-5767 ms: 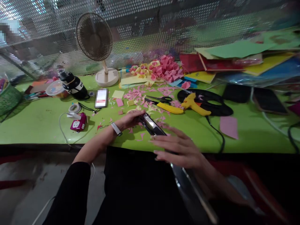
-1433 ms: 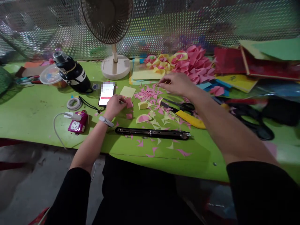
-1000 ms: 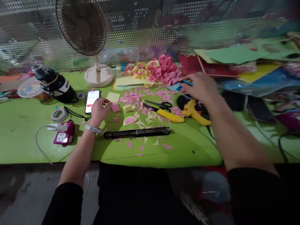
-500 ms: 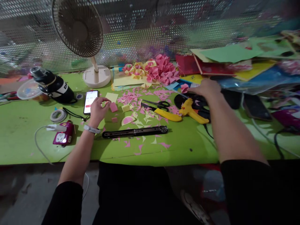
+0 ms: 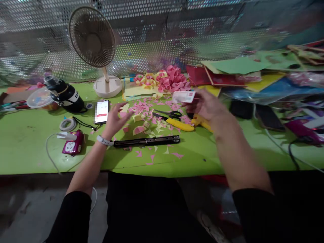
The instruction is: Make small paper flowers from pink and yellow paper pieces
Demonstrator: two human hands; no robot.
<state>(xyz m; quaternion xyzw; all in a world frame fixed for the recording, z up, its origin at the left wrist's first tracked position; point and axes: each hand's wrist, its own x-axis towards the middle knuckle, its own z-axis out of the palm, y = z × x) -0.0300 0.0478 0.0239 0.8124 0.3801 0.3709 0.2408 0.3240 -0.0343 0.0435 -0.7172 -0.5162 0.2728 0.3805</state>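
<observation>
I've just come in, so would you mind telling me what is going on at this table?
One person's right hand holds a small white box with red markings above the green table. The left hand, fingers spread, is near a phone with a lit screen. A long, narrow black metal tool lies along the table's near side, among pink and pale yellow paper scraps. Farther back sits a heap of folded pink paper shapes.
</observation>
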